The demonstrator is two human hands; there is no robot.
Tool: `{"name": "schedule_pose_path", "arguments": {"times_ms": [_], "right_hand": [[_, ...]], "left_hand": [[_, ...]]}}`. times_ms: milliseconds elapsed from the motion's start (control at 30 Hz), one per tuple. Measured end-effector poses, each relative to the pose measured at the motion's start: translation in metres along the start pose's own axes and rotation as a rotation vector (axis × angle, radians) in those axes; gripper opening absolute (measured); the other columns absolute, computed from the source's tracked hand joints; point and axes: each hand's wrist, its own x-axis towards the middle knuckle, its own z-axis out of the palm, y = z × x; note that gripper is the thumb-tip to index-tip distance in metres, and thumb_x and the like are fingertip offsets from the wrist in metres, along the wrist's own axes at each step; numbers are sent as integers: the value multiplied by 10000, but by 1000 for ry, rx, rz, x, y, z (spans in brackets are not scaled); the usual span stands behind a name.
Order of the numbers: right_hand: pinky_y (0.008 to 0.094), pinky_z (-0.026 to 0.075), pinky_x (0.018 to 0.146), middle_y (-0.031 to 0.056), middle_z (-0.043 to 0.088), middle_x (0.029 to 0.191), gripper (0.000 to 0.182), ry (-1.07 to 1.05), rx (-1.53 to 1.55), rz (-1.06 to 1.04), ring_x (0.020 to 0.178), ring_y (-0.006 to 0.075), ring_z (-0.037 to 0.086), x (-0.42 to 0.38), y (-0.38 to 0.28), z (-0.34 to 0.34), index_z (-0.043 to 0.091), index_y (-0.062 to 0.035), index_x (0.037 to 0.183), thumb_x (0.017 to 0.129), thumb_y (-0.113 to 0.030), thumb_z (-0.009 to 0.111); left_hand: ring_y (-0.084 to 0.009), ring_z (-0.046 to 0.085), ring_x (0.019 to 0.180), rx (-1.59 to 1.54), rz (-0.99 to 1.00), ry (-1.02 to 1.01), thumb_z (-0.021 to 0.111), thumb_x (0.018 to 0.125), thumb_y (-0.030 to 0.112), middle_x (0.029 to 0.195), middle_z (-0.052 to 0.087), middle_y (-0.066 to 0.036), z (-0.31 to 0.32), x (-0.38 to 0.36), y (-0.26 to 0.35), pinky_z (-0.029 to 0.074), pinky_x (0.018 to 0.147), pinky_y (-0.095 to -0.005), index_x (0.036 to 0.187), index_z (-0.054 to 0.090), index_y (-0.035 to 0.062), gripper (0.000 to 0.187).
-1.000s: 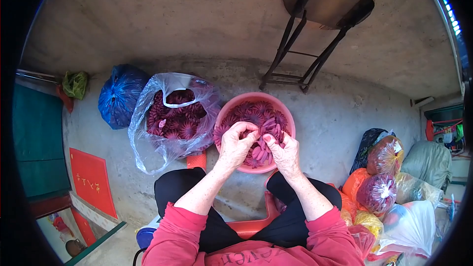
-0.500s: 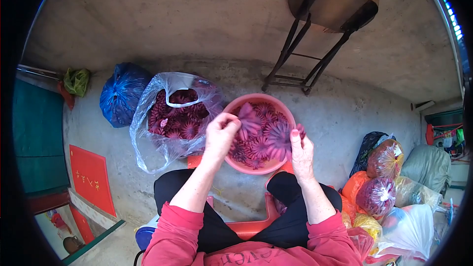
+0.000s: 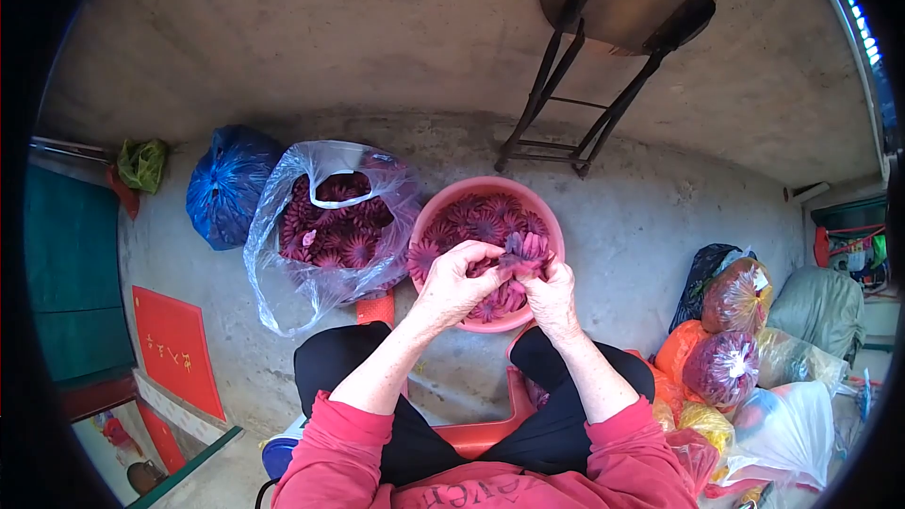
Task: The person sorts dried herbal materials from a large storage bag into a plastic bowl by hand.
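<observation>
Both hands are together over a pink basin (image 3: 421,294) on the floor. Between them is a purple-red flower-shaped piece (image 3: 530,247) with many petals; its material is hard to make out. My right hand (image 3: 552,300) is closed round its underside. My left hand (image 3: 459,283) pinches at its left edge, the fingertips partly hidden by the petals. Several similar dark-red flower-shaped pieces (image 3: 484,223) fill the basin below. To the left, a clear plastic bag (image 3: 269,287) stands open with many more of them inside.
A tied blue bag (image 3: 229,190) sits beyond the clear bag. A folding stool (image 3: 622,0) leans against the wall. Several filled bags, among them a white one (image 3: 782,429), are heaped at right. A red sheet (image 3: 177,349) lies at left. Beneath me is a red seat (image 3: 481,435).
My hands have come together over the basin. My left hand moved right onto the piece in my right hand; the piece it held before is out of its fingers.
</observation>
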Motion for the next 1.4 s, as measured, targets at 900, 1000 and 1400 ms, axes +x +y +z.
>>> {"name": "schedule_pose_path", "arguments": {"times_ms": [900, 1000, 1400], "right_hand": [[205, 394, 551, -2, 562, 687, 237, -47, -119, 72, 581, 84, 460, 0, -11, -4, 602, -6, 824, 830, -240, 635], [204, 389, 546, -1, 555, 680, 237, -30, -64, 91, 577, 83, 453, -4, -7, -7, 596, -7, 816, 832, -241, 634], [183, 398, 555, -16, 527, 672, 193, -59, 25, 160, 583, 61, 457, 3, -3, -15, 586, -12, 841, 843, -201, 626]], "left_hand": [[-118, 514, 672, 7, 54, 11, 614, 731, 58, 819, 591, -37, -1, 4, 2, 405, 606, -215, 827, 627, 5, 110], [-124, 516, 664, -11, -70, 91, 600, 721, 43, 816, 590, -36, -1, 3, 0, 411, 602, -222, 813, 620, 7, 101], [-116, 504, 645, 153, -34, 166, 619, 746, 65, 864, 596, -46, -26, 11, 6, 407, 604, -219, 830, 620, 2, 105]]}}
